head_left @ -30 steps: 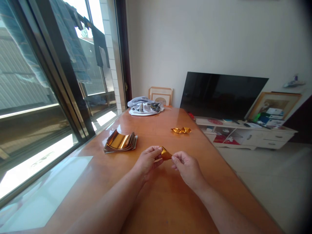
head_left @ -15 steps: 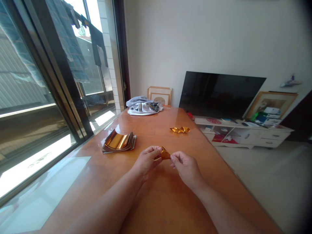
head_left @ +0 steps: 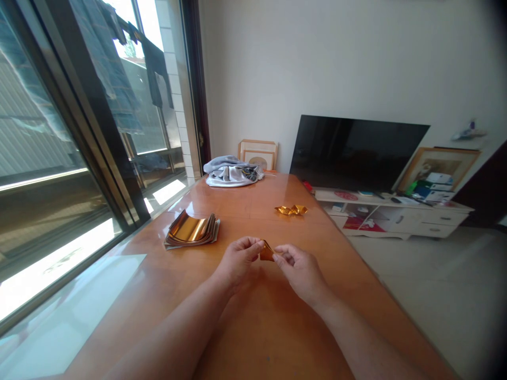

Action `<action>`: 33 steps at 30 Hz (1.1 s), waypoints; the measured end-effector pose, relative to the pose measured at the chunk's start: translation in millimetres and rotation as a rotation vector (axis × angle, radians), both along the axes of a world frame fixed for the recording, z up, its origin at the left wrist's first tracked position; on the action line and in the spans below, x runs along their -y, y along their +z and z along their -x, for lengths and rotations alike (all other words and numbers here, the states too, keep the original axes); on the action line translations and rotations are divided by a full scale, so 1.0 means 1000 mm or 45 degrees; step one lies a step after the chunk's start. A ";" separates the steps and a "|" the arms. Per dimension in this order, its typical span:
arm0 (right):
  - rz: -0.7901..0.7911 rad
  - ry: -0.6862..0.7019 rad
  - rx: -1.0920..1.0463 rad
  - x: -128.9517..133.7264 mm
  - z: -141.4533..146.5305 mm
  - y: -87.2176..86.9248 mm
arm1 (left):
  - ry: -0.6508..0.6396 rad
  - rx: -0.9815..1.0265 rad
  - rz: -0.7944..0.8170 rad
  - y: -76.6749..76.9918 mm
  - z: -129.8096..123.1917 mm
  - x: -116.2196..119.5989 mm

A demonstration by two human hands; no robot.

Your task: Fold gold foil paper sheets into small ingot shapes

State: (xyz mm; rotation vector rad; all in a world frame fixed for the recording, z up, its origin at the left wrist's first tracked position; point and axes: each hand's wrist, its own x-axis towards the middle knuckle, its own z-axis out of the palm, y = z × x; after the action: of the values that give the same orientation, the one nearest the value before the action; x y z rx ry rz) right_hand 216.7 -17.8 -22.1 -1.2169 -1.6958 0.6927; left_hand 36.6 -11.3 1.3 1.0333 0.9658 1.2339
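A small folded piece of gold foil paper [head_left: 267, 252] is held up between my two hands over the wooden table [head_left: 253, 327]. My left hand [head_left: 241, 258] pinches its left side between thumb and fingers. On the other side, the thumb and fingers of my right hand [head_left: 299, 266] close on its right edge. To the left lies a stack of gold foil sheets [head_left: 190, 230], its top sheet curled upward. Farther off on the right rest folded gold foil pieces [head_left: 291, 210], shaped with pointed ends.
A bundle of grey and white cloth [head_left: 229, 171] sits at the table's far end. Sliding glass doors [head_left: 91, 132] run along the left. Beyond the right edge stand a white cabinet [head_left: 412, 219] and a large television [head_left: 356, 153].
My right hand has shifted slightly left along the foil, and its fingers have moved closer to my left hand. The foil looks more flatly folded. The stack has stayed put.
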 end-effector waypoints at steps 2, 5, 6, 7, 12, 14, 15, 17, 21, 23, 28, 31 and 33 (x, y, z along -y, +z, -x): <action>0.002 0.034 0.006 0.000 -0.001 0.001 | -0.041 -0.034 -0.061 0.003 -0.001 0.002; 0.044 0.045 -0.043 0.002 -0.005 0.005 | -0.003 -0.060 -0.108 0.006 -0.001 0.002; 0.064 0.042 -0.076 0.002 -0.006 0.007 | 0.052 -0.072 -0.101 0.007 0.000 0.002; 0.080 0.036 -0.116 0.001 -0.007 0.008 | 0.111 -0.085 -0.079 0.007 0.001 0.001; 0.110 0.055 -0.326 -0.002 -0.008 0.009 | 0.001 -0.034 0.159 0.002 0.005 -0.003; 0.112 0.084 -0.380 -0.003 -0.006 0.008 | -0.119 0.039 0.201 -0.001 0.005 -0.003; 0.114 0.097 -0.395 -0.003 -0.006 0.008 | -0.145 0.070 0.203 -0.002 0.004 -0.003; 0.137 0.120 -0.405 -0.004 -0.005 0.007 | -0.129 0.101 0.180 -0.004 0.002 -0.003; 0.214 0.039 -0.452 -0.002 -0.005 0.006 | 0.062 0.016 0.043 -0.007 0.001 -0.006; 0.245 -0.007 -0.479 0.000 -0.005 0.007 | 0.165 -0.060 -0.041 -0.009 0.001 -0.009; 0.309 0.098 -0.411 0.001 0.003 0.003 | 0.301 -0.244 -0.171 -0.018 0.001 -0.015; 0.290 0.056 -0.416 -0.003 0.008 -0.006 | 0.280 -0.258 -0.190 -0.024 -0.001 -0.017; 0.291 0.009 -0.414 -0.006 0.009 -0.009 | 0.251 -0.238 -0.197 -0.029 -0.002 -0.018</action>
State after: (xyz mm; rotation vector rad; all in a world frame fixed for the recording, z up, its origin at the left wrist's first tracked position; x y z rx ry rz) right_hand 208.1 -12.0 -31.6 -1.1790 -1.3791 1.0507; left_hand 39.1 6.7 -27.2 1.2137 1.1520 1.4100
